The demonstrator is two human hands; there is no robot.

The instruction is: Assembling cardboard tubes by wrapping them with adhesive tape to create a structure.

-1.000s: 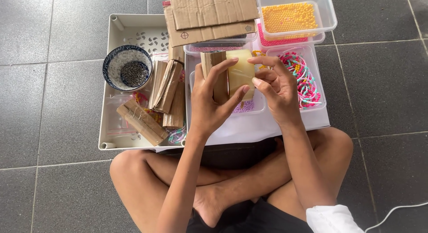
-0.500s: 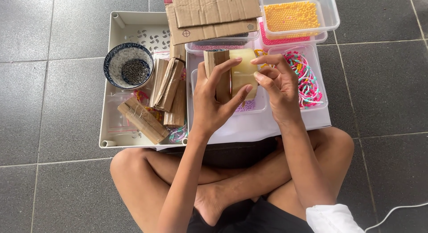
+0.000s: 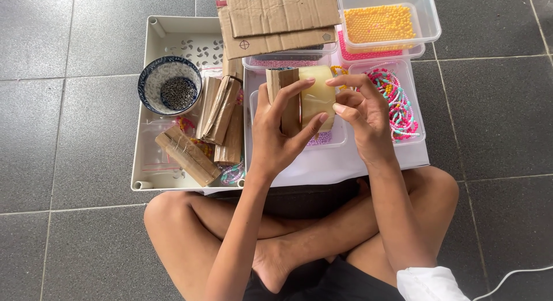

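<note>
Since 0.5 s ago: right hand (image 3: 364, 121) has opened slightly, thumb and fingertips now resting loosely on the wide roll of clear packing tape with brown cardboard core (image 3: 302, 99) instead of pinching its edge. Left hand (image 3: 277, 134) grips the roll, fingers spread across its cardboard side, thumb underneath. Roll is held upright above the clear plastic tub of purple beads (image 3: 325, 138). Left of roll: folded brown cardboard bundles (image 3: 219, 114), then blue-patterned ceramic bowl (image 3: 170, 85), both in a beige plastic tray (image 3: 151, 44). Right of roll: clear tub of pink-and-teal bead strings (image 3: 397, 99).

bowl (image 3: 154, 81) w/ dark bits in grey tray (image 3: 151, 163) | cardboard sheets (image 3: 276, 16) | tub of orange beads (image 3: 380, 23) | bead strings (image 3: 397, 99)
</note>
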